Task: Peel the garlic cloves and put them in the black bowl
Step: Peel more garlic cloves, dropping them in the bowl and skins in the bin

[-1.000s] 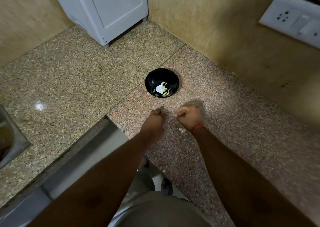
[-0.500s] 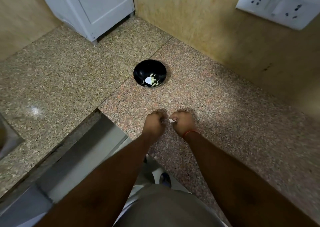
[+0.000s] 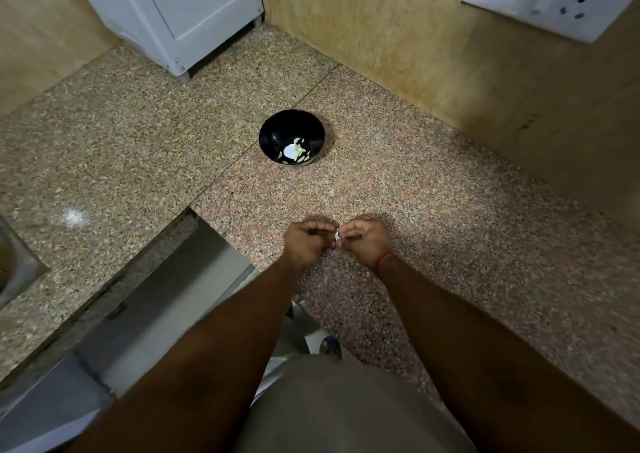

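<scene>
Fingers (image 3: 349,233) of both the left hand (image 3: 304,245) and right hand (image 3: 367,241) pinch a small pale garlic clove (image 3: 337,236) above the speckled granite surface (image 3: 433,210); farther away sits a round black bowl (image 3: 273,134) holding peeled cloves (image 3: 300,149).

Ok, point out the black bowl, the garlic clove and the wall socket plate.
black bowl (image 3: 273,134): head view, bare inner wall.
garlic clove (image 3: 337,235): head view, pale skin between fingertips.
wall socket plate (image 3: 540,6): head view, white face.

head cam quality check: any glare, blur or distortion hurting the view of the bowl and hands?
Head view: wide-angle bending curves the counter edges; a glare spot on the countertop at left and a bright reflection inside the black bowl partly mask the cloves; dim light, soft shadows beyond the left hand and right hand; garlic clove small, slightly blurred.
</scene>
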A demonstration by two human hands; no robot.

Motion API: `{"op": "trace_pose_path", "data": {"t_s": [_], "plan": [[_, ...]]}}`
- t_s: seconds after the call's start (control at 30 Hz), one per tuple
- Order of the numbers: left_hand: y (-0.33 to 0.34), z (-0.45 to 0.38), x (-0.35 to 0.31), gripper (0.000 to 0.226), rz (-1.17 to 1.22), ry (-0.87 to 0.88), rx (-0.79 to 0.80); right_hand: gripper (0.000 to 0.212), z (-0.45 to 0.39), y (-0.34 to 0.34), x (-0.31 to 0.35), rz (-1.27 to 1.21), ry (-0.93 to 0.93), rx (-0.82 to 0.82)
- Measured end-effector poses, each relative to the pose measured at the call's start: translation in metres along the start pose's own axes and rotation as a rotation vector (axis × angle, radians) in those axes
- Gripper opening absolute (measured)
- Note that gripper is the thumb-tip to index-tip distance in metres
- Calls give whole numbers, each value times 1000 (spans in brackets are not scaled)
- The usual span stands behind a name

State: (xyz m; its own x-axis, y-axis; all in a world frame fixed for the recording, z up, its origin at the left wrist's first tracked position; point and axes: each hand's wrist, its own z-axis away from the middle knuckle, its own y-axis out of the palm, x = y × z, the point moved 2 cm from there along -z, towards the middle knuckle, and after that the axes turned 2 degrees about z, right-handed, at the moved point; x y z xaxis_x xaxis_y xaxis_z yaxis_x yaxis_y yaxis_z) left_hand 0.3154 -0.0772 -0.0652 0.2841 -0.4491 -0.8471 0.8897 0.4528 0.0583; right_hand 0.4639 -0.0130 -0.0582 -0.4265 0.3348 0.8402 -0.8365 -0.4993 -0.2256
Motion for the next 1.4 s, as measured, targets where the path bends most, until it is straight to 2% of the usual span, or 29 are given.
{"op": "trace_pose_path", "data": {"t_s": [0.2,0.43,0.53,0.67,0.93,1.1,1.4], "plan": [[-1,4,-2,14,10,-31,47,25,6,-3,9,6,2,39],[-4,11,-7,14,89,-70,63,12,6,-4,12,-97,48,44],[-4,13,-10,16,127,-76,56,12,6,-4,14,-132,73,67],[-5,14,-9,7,141,-74,38,17,9,-5,17,-121,35,87],[-6,14,-9,11,127,-99,71,20,10,-9,18,-108,18,97],[-2,15,-13,10,75,-74,70,16,7,-10,17,-42,20,62],[3,10,-15,11,-8,-64,61,10,3,-6,12,-62,58,32]]}}
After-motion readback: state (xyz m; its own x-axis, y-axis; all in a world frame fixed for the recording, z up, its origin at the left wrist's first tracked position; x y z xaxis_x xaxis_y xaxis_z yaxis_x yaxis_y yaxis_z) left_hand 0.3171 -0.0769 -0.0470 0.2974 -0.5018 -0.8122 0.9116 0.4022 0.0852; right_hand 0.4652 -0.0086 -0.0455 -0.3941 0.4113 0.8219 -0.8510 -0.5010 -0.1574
